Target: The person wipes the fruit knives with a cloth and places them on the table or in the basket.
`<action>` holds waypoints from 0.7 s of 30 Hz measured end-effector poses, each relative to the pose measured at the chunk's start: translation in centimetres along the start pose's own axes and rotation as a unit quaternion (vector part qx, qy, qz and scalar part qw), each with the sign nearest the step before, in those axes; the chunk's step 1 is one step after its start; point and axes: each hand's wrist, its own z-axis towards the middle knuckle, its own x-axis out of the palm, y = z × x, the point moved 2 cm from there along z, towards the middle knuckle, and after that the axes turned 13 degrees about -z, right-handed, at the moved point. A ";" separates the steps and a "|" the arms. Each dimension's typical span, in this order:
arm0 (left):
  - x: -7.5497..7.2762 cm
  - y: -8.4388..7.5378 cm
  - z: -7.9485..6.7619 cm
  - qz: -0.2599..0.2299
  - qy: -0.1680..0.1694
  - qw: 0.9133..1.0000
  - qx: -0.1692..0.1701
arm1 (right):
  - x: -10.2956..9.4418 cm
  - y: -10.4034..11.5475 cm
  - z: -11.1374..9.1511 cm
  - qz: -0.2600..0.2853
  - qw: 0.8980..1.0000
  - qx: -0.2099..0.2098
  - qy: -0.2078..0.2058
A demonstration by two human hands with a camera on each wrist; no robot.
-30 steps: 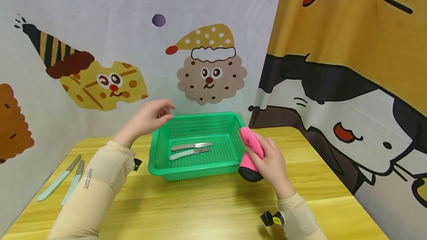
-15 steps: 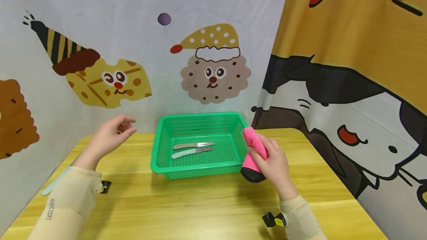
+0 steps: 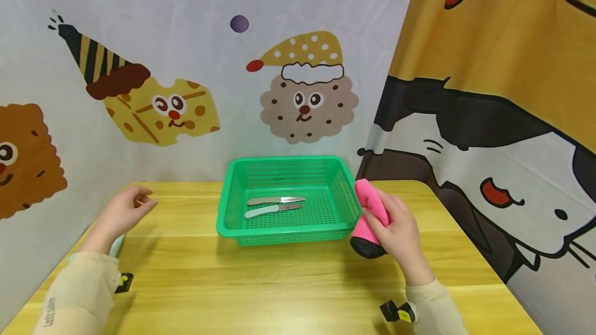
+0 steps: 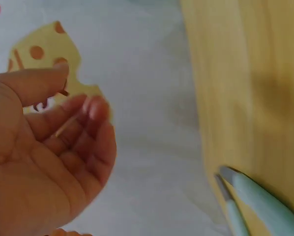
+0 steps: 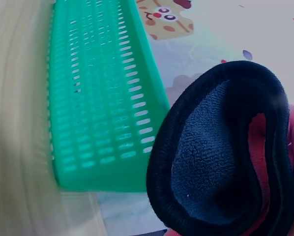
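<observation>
My right hand grips a pink fabric sleeve with a black rim at the right end of the green basket. Its black-edged opening and dark fuzzy lining face the right wrist camera. My left hand hovers over the left part of the table, fingers loosely curled and holding nothing. Below it lie two mint-handled knives; one knife is nearer the left wrist camera, the other knife beside it. In the head view my left forearm hides most of both.
Inside the basket lie a beige-handled knife and a pale-handled knife, side by side. The wooden table meets a printed curtain at the back and another curtain at the right.
My left hand has moved from beside the basket's left rim leftward and down, toward the knives on the table. The right hand keeps its grip on the pink sleeve; the head view has shifted slightly.
</observation>
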 end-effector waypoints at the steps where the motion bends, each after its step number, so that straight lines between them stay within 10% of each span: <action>1: -0.1 0.5 -0.2 0.006 0.002 1.000 -0.009 | 0.0 -0.1 0.0 -0.002 1.000 0.000 0.004; 21: -0.9 7.1 -2.3 0.112 0.047 0.975 -0.185 | -0.9 -1.5 -0.5 -0.031 0.999 0.016 0.022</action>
